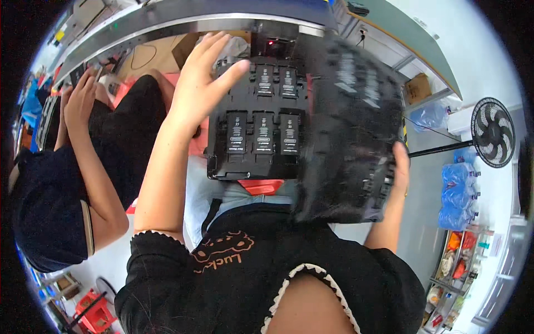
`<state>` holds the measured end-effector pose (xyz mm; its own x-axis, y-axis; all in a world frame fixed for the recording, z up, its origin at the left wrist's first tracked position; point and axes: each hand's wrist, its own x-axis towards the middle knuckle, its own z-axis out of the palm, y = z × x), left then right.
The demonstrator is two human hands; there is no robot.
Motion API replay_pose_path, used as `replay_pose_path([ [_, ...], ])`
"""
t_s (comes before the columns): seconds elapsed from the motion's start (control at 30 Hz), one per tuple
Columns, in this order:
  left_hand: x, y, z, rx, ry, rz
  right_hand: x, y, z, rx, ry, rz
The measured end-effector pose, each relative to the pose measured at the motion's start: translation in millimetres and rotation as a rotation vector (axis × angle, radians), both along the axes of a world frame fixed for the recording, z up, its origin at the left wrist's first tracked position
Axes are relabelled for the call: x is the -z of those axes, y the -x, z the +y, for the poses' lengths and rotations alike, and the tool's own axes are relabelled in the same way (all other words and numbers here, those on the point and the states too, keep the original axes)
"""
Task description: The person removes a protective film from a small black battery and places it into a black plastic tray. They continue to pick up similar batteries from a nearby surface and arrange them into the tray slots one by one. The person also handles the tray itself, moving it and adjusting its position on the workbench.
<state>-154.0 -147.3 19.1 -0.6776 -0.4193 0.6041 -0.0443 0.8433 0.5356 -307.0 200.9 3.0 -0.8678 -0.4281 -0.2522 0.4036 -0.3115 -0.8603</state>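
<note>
A black moulded tray [258, 128] lies in front of me with several black rectangular parts seated in its pockets. My left hand [203, 75] is spread flat with fingers apart over the tray's far left corner and holds nothing. My right hand [398, 167] grips the near right edge of a second black tray [350, 122]. This one is tilted, blurred by motion, and covers the right side of the first tray. A red piece [261, 186] shows under the first tray's near edge.
A co-worker in a dark shirt [47, 200] sits at my left with a raised hand [80, 97]. A grey workbench edge [194, 19] runs across the top. At right are a standing fan [492, 132], blue bottle packs [459, 195] and a cardboard box [417, 87]. Red crates [94, 313] stand lower left.
</note>
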Motion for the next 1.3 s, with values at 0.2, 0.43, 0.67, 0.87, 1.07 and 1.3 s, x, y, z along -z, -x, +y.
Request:
replay_pose_path([
  [0.2, 102, -17, 6, -0.058, 0.114, -0.516, -6, 53, 73, 0.113, -0.102, 0.263],
  [0.43, 97, -3, 35, -0.050, 0.209, -0.366, -2, 36, 69, 0.163, -0.112, 0.232],
  [0.67, 134, -49, 36, -0.167, -0.007, -0.588, 24, 38, 58, 0.121, -0.077, 0.185],
  [0.87, 148, -54, 30, -0.138, -0.266, -0.271, 17, 39, 51, 0.114, -0.124, 0.173],
  [1.07, 148, -66, 48, -0.027, -0.769, -0.119, 45, 36, 47, 0.019, -0.161, 0.168],
  [1.3, 151, -79, 44, -0.073, -0.858, -0.080, 93, 11, -75, -0.358, -0.161, 0.226],
])
